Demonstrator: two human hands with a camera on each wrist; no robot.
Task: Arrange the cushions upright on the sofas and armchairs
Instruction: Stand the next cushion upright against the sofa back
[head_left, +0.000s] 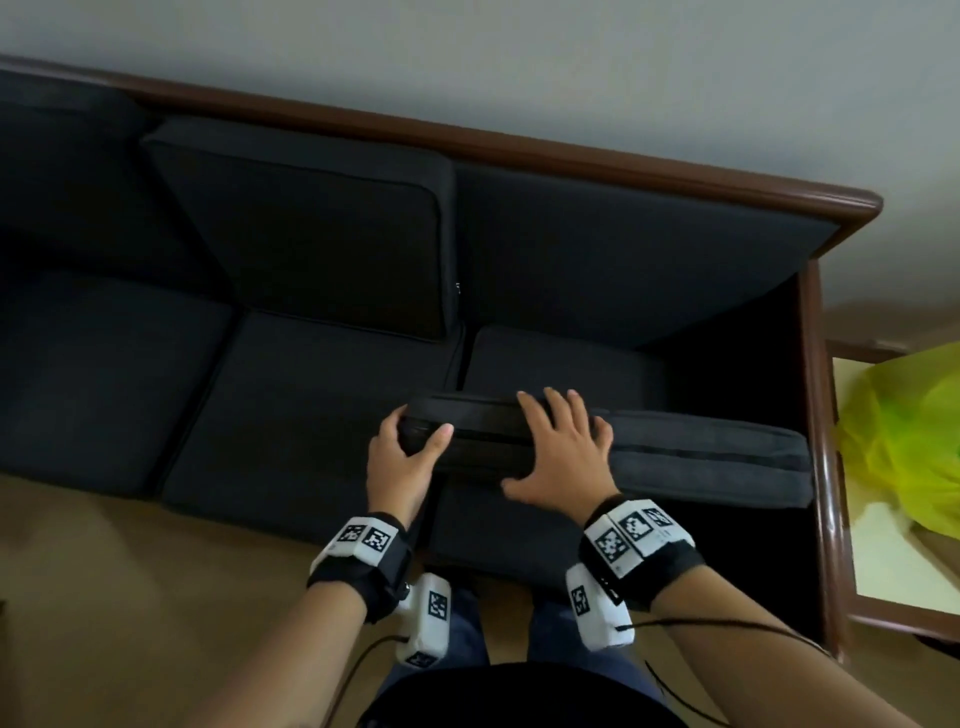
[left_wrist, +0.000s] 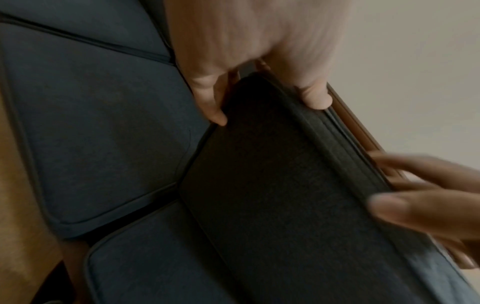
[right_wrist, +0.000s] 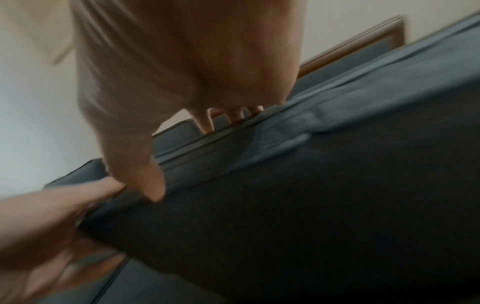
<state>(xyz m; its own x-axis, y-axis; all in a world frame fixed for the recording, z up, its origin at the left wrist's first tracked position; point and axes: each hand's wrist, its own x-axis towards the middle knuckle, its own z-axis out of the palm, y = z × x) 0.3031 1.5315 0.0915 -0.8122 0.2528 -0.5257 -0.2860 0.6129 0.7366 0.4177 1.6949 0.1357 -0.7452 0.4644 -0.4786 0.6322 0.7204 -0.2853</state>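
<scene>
A dark grey cushion (head_left: 701, 462) (left_wrist: 285, 185) (right_wrist: 311, 195) stands on its long edge over the right seat of the dark sofa (head_left: 322, 410), near the front. My left hand (head_left: 410, 447) (left_wrist: 267, 107) grips its left end, thumb on the top band and fingers round the corner. My right hand (head_left: 556, 452) (right_wrist: 192, 156) lies spread across the top edge just beside it, with straight fingers reaching the far side and the thumb on the near side. Two back cushions (head_left: 322, 228) (head_left: 623, 260) lean upright against the sofa back.
The sofa's brown wooden frame (head_left: 519, 145) runs along the back and down the right arm (head_left: 821, 467). Right of the arm stands a pale side table (head_left: 883, 571) carrying a yellow-green plastic bag (head_left: 909, 441). Tan floor (head_left: 104, 597) lies in front of the sofa.
</scene>
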